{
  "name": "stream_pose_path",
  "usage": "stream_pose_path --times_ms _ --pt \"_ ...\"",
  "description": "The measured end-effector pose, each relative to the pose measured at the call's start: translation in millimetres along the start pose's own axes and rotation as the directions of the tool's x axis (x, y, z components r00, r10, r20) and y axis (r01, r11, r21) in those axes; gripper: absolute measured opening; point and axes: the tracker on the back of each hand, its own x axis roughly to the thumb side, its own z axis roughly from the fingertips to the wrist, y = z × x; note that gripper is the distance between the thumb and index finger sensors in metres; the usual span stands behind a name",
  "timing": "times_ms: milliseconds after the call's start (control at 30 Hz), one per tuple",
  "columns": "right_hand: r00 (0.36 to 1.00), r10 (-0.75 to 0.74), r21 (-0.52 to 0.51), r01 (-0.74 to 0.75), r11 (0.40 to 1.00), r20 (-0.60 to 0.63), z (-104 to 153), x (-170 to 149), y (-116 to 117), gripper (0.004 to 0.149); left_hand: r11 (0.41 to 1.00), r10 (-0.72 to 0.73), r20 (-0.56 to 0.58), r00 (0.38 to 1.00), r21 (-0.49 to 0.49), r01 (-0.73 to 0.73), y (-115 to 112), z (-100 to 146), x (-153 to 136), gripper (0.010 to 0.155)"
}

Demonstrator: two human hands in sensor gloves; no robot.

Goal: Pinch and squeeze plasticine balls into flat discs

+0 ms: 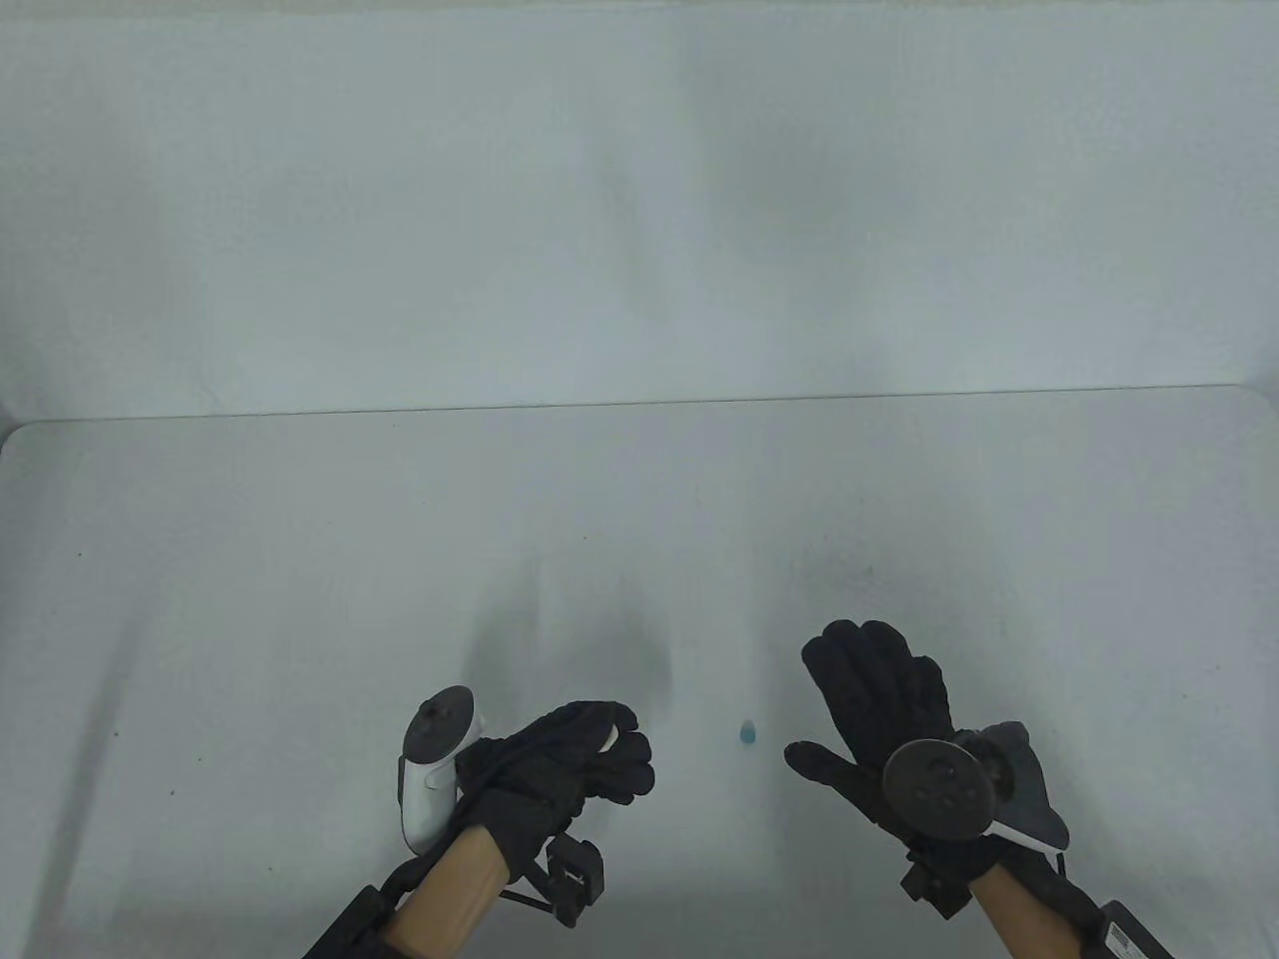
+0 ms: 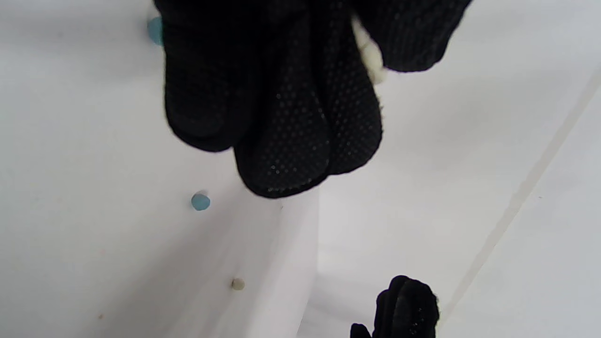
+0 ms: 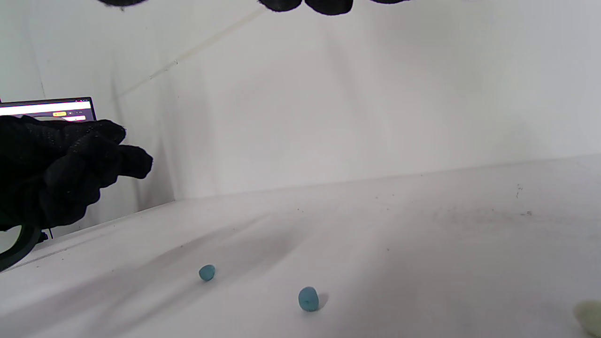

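Pinching a small whitish plasticine lump (image 2: 371, 58) between thumb and curled fingers, the black-gloved left hand (image 1: 575, 764) hangs just above the white table (image 1: 300, 599) near the front edge. Judging by that, the piece is lifted off the surface so thumb and fingers can press it from both sides. It looks squashed rather than round in the left wrist view, but how flat I can't tell, most of it being hidden by the glove.

The black-gloved right hand (image 1: 879, 709) grasps nothing: fingers straight, close together and pointing away from the person, thumb splayed toward the middle, palm facing down over the table. Prob. idle or ready to reach for the next piece.

A small blue plasticine ball (image 1: 747, 734) sits on the table between the two hands, apart from both. The right wrist view shows a second blue plasticine ball (image 3: 207, 272) further off, nearer the left hand, and a pale plasticine piece (image 3: 589, 317) at the bottom right corner, cut off by the frame edge. The blue ones look rounded, i.e. not yet flattened, so the task seems well short of done.

Left wrist is turned inward, with a white tracker (image 1: 435, 764) on the back of the hand; the right hand carries a dark round-topped tracker (image 1: 939, 789) above the wrist.
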Motion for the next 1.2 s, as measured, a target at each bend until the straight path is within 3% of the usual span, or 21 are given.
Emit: stream_pose_path --times_ms 133,233,300,600,733,933,1100,1200 --pt "1.0 0.005 -0.002 -0.005 1.0 0.0 0.4 0.4 -0.2 0.083 0.997 -0.069 0.018 0.997 0.025 0.068 2.0 0.4 2.2 0.048" --pt "1.0 -0.001 -0.002 0.001 1.0 0.0 0.3 0.1 0.1 0.083 0.993 0.063 0.008 0.998 -0.097 -0.062 -0.8 -0.4 -2.5 0.069" --pt "1.0 0.004 -0.002 -0.004 1.0 -0.001 0.6 0.1 -0.2 0.083 0.986 0.132 -0.018 0.991 -0.102 -0.133 -1.8 -1.4 -5.0 0.078" --pt "1.0 0.003 0.003 -0.003 1.0 -0.002 0.3 -0.2 -0.1 0.083 0.998 0.04 0.009 0.999 -0.045 -0.04 -0.6 -0.4 0.4 0.05" --pt "1.0 0.004 0.0 -0.004 1.0 -0.002 0.4 0.1 -0.4 0.083 1.0 0.01 0.023 1.0 -0.026 -0.009 -0.5 1.2 4.4 0.06" --pt "1.0 0.002 -0.006 -0.002 1.0 -0.001 0.4 0.1 -0.7 0.083 1.0 0.019 0.008 1.0 -0.004 -0.019 1.6 2.2 2.5 0.053" --pt "1.0 0.002 -0.007 -0.002 1.0 -0.002 0.5 -0.2 -0.8 0.083 0.986 0.145 -0.018 0.989 -0.087 -0.146 0.5 0.3 -3.5 0.074" --pt "1.0 0.0 -0.004 0.0 1.0 -0.002 0.4 -0.4 -0.5 0.083 0.99 0.122 -0.018 0.992 -0.065 -0.123 0.9 0.8 -1.9 0.065"
